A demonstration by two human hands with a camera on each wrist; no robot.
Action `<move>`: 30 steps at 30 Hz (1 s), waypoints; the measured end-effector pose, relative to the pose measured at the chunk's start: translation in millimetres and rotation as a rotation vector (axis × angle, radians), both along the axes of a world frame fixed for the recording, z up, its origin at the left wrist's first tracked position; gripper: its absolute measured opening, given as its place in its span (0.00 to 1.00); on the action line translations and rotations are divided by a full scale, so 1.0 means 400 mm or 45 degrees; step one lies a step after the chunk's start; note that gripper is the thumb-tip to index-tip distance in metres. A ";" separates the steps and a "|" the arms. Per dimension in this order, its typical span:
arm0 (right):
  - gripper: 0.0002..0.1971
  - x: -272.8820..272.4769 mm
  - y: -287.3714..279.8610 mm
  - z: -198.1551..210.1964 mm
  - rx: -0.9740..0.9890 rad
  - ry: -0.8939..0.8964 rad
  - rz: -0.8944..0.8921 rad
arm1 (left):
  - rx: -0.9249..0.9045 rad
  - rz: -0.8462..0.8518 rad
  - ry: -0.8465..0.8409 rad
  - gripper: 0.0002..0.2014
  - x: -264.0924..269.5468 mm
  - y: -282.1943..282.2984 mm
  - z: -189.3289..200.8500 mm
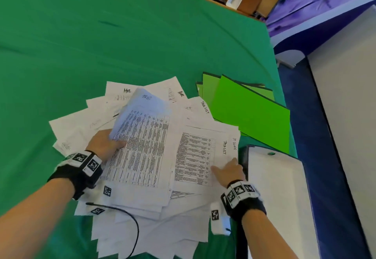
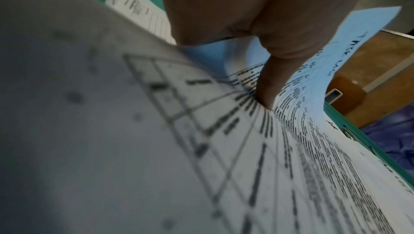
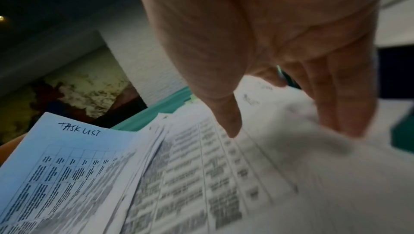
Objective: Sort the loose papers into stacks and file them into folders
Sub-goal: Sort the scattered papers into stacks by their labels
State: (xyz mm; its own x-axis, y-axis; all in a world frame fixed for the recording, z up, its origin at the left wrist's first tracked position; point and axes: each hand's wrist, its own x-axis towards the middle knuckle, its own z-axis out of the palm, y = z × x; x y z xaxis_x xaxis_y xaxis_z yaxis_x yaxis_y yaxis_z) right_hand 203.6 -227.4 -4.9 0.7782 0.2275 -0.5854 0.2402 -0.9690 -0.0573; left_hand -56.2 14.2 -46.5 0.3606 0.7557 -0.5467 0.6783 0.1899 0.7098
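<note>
Loose white papers (image 1: pixel 77 128) lie fanned out on the green cloth (image 1: pixel 101 35). My left hand (image 1: pixel 114 144) grips a thick stack of table-printed sheets (image 1: pixel 142 140) headed "TASK LIST", with the thumb on top and the fingers underneath. In the left wrist view the thumb (image 2: pixel 266 85) presses into this stack (image 2: pixel 224 149), which curls upward. My right hand (image 1: pixel 227 170) rests with straight fingers on a sheet (image 1: pixel 195 153) marked "TASK LIST", next to one marked "IT LOGS". The right wrist view shows that hand (image 3: pixel 268 43) touching the sheet (image 3: pixel 291 176), with the held stack (image 3: pixel 78 158) at the left.
Bright green folders (image 1: pixel 248 114) lie overlapped at the right, beyond the pile. A white folder with a dark edge (image 1: pixel 276 187) sits by my right wrist at the table's right edge. A black cable (image 1: pixel 130 218) loops over the near papers. The far cloth is bare.
</note>
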 end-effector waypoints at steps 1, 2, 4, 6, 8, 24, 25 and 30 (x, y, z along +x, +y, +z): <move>0.45 -0.012 -0.006 -0.020 0.070 -0.003 -0.070 | 0.002 0.001 0.001 0.06 0.000 0.000 0.000; 0.46 -0.016 -0.007 -0.036 0.135 -0.031 -0.129 | -0.004 0.013 -0.006 0.06 0.000 0.000 0.001; 0.44 -0.015 -0.002 -0.050 0.224 -0.110 -0.195 | -0.032 0.056 -0.032 0.08 -0.003 0.002 -0.003; 0.45 -0.007 0.000 -0.058 0.261 -0.175 -0.214 | -0.058 0.090 -0.050 0.11 -0.008 0.003 -0.006; 0.48 -0.001 0.007 -0.058 0.247 -0.212 -0.227 | -0.087 0.125 -0.065 0.12 -0.012 0.002 -0.009; 0.12 0.060 -0.008 0.057 0.748 -0.268 -0.040 | -0.229 0.163 -0.207 0.13 -0.033 0.017 -0.005; 0.12 0.066 -0.014 0.076 0.760 -0.348 -0.004 | -0.238 0.146 -0.211 0.13 -0.037 0.021 -0.008; 0.11 0.080 -0.033 0.163 0.806 -0.738 0.091 | -0.265 0.113 -0.221 0.17 -0.047 0.027 -0.016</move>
State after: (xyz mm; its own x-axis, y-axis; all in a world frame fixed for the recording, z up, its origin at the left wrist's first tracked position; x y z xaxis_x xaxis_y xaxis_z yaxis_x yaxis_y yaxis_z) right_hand 235.5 -240.5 60.1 0.8864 0.4367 0.1535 0.4577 -0.7773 -0.4316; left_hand -74.8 25.0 -53.1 0.3998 0.6662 -0.6295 0.5245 0.3970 0.7532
